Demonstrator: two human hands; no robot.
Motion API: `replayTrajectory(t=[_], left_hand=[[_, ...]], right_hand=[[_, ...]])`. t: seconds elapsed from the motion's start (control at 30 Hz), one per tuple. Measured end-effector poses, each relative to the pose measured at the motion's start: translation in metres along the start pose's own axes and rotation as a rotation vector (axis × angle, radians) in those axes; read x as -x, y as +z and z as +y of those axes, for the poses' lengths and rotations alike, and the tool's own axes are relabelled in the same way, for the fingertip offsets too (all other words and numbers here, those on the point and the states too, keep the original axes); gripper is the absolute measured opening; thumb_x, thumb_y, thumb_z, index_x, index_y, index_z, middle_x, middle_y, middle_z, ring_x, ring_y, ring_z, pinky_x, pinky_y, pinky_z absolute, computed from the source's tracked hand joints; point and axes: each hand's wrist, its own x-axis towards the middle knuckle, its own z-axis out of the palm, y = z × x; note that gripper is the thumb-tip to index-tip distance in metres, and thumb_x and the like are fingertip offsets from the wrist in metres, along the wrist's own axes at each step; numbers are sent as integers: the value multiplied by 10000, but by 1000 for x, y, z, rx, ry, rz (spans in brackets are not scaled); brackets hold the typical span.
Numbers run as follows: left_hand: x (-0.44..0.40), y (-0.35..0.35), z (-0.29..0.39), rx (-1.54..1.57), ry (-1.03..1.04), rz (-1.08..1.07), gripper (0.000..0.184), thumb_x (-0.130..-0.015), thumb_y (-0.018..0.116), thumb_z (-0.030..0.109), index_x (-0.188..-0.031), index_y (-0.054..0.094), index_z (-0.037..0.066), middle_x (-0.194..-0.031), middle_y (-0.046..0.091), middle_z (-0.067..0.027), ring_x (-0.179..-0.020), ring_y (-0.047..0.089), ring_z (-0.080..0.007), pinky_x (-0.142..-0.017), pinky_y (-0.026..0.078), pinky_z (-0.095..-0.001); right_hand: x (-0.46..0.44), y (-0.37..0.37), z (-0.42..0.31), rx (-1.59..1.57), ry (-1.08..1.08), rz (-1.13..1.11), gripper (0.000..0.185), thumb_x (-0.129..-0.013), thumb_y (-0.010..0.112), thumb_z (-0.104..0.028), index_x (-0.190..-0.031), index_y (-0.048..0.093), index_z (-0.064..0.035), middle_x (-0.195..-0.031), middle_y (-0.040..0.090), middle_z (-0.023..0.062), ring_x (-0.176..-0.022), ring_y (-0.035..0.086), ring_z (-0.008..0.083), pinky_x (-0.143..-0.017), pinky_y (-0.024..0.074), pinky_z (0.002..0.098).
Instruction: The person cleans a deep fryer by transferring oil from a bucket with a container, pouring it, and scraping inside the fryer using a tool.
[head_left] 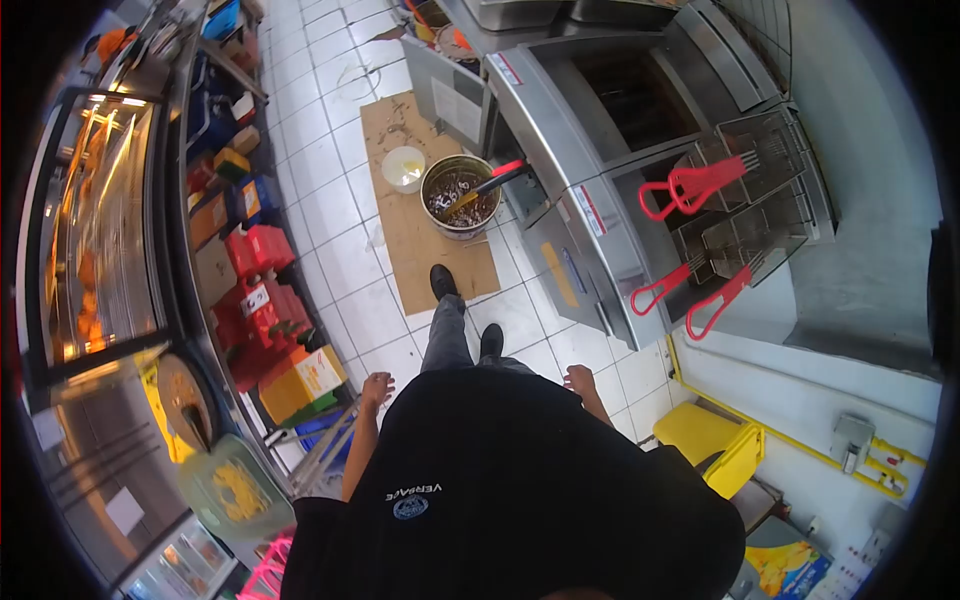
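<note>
One glass display case (110, 358) at far left, then stacked red boxes (265, 250). Next, left hand (377, 389), fingers loosely parted, grasping nothing. Ahead, on cardboard (440, 262) over the tiled floor (330, 230), a pale round dish (403, 168), then a pot (458, 232) of dark liquid (450, 186) with a long-handled utensil (488, 185) jutting past one side. Likeliest trouble: a spill, from a kick by the leading shoe (442, 281) or a bump to the overhanging handle. Farther right, right hand (578, 380), fingers too small for telling clenched from released, no object showing; beyond, a fryer (615, 225) with red-handled baskets (707, 185).
</note>
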Motion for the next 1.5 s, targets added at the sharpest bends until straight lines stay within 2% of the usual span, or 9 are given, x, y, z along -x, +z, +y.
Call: replayTrajectory(t=[0.17, 0.23, 0.4, 0.63, 0.8, 0.9, 1.07, 1.27, 1.5], left_hand=[[-48, -29, 66, -318, 138, -79, 324, -912, 531, 285, -1125, 549, 42, -1002, 671, -92, -811, 633, -202, -663, 492, -361], [-73, -44, 93, -12, 9, -33, 312, -924, 523, 283, -1121, 548, 42, -1004, 670, -94, -782, 633, -200, -638, 493, -355], [-99, -75, 214, -96, 89, -27, 295, -948, 506, 276, -1130, 547, 49, -1040, 663, -88, -822, 627, -164, -672, 486, -299], [-128, -87, 285, -86, 225, -19, 310, -959, 506, 301, -1136, 552, 51, -1050, 663, -88, -814, 638, -165, -640, 486, -273], [-128, -71, 270, -39, 40, 0, 323, -951, 495, 280, -1191, 518, 66, -1053, 662, -91, -852, 644, -191, -624, 477, -277], [-145, -67, 239, 18, -62, -24, 350, -951, 469, 281, -1232, 496, 74, -1081, 650, -91, -881, 641, -208, -658, 480, -295], [-156, -54, 233, -71, -216, -182, 414, -945, 446, 303, -1298, 462, 89, -1159, 620, -89, -923, 632, -227, -740, 495, -335], [-222, 4, 363, 59, 16, -57, 452, -954, 435, 347, -1321, 447, 83, -1218, 590, -92, -976, 604, -209, -752, 498, -330], [-203, 205, 599, 267, 435, 17, 470, -967, 447, 373, -1273, 431, 16, -1234, 551, -138, -1100, 538, -232, -870, 451, -363]], right_hand=[[0, 37, -89, 58, -58, 70, 265, -855, 526, -231, -999, 606, -22, -770, 649, 89, -596, 645, 184, -489, 504, 344], [6, 59, -136, 84, -149, 111, 292, -847, 538, -237, -1006, 633, -10, -746, 664, 97, -590, 652, 180, -496, 508, 309], [-6, 105, -223, -58, -264, 106, 284, -878, 510, -287, -1032, 619, -75, -823, 659, 58, -675, 649, 153, -513, 485, 293], [5, 161, -366, 431, -644, 83, 344, -844, 562, -317, -1042, 621, -42, -990, 660, 189, -906, 647, 330, -797, 495, 404], [233, 123, -593, 76, -1154, -239, 325, -902, 588, -216, -1161, 570, -20, -1006, 668, 147, -848, 665, 260, -776, 519, 348], [347, 24, -638, 56, -1294, -82, 324, -915, 597, -208, -1194, 579, -46, -951, 667, 87, -835, 650, 155, -750, 518, 306], [333, -161, -667, 229, -959, 735, 374, -908, 513, -376, -1135, 596, -91, -876, 662, 62, -668, 606, 108, -520, 505, 270], [139, -318, -654, 706, -109, 421, 324, -846, 545, -356, -1008, 650, -96, -772, 651, 50, -570, 590, 142, -529, 526, 293], [42, -356, -629, 425, 100, 224, 367, -864, 549, -439, -950, 681, -107, -803, 688, 80, -596, 588, 143, -557, 518, 324]])
